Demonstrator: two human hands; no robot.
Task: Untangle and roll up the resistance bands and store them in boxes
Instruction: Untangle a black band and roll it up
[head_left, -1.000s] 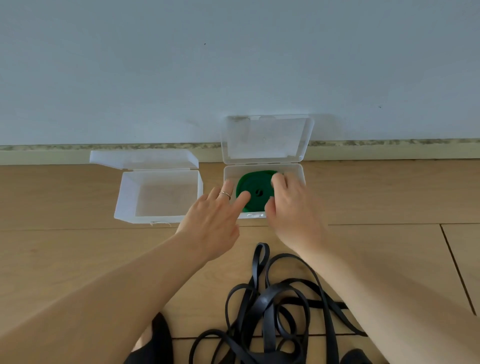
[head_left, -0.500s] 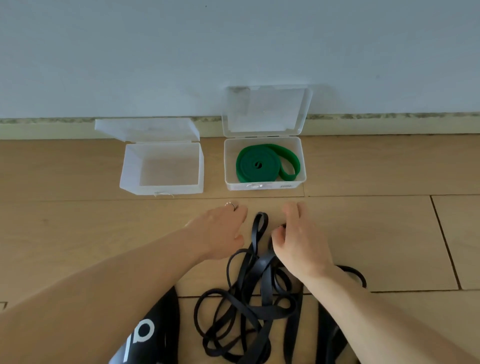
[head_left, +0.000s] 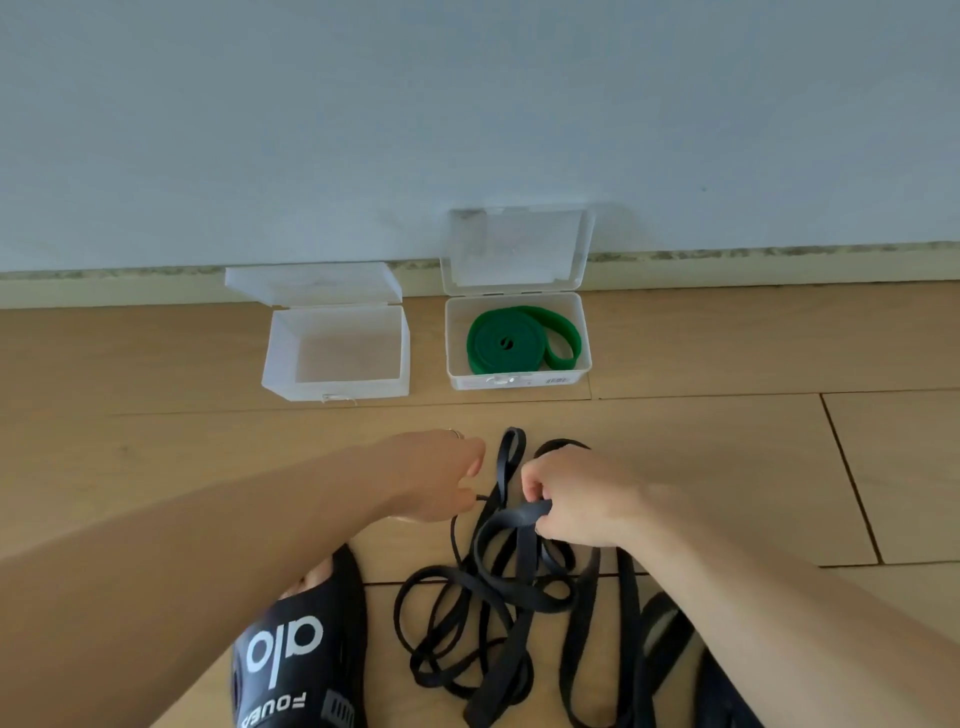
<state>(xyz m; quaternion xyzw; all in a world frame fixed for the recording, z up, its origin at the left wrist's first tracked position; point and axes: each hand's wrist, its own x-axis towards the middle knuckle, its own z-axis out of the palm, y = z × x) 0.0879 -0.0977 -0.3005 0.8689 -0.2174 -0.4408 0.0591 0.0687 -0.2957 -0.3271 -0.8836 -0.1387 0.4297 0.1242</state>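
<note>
A rolled green band (head_left: 506, 345) lies in the right clear box (head_left: 584, 332), whose lid stands open against the wall. The left clear box (head_left: 332, 387) is open with nothing in it. A tangle of black bands (head_left: 498, 597) lies on the wooden floor in front of me. My right hand (head_left: 576, 493) grips a black strand at the top of the tangle, fingers curled round it. My left hand (head_left: 441, 475) is at the tangle's left edge, fingers curled, and seems to pinch a thin black strand.
The white wall and skirting board (head_left: 156, 288) run right behind the boxes. My left foot in a black slide sandal (head_left: 301, 649) is beside the tangle, and part of the other sandal (head_left: 670, 639) shows on the right. Wooden floorboards (head_left: 779, 467) stretch to both sides.
Both hands left the green band's box and drew back to the black tangle. My right hand has closed round a strand, and my left has curled at the tangle's left edge.
</note>
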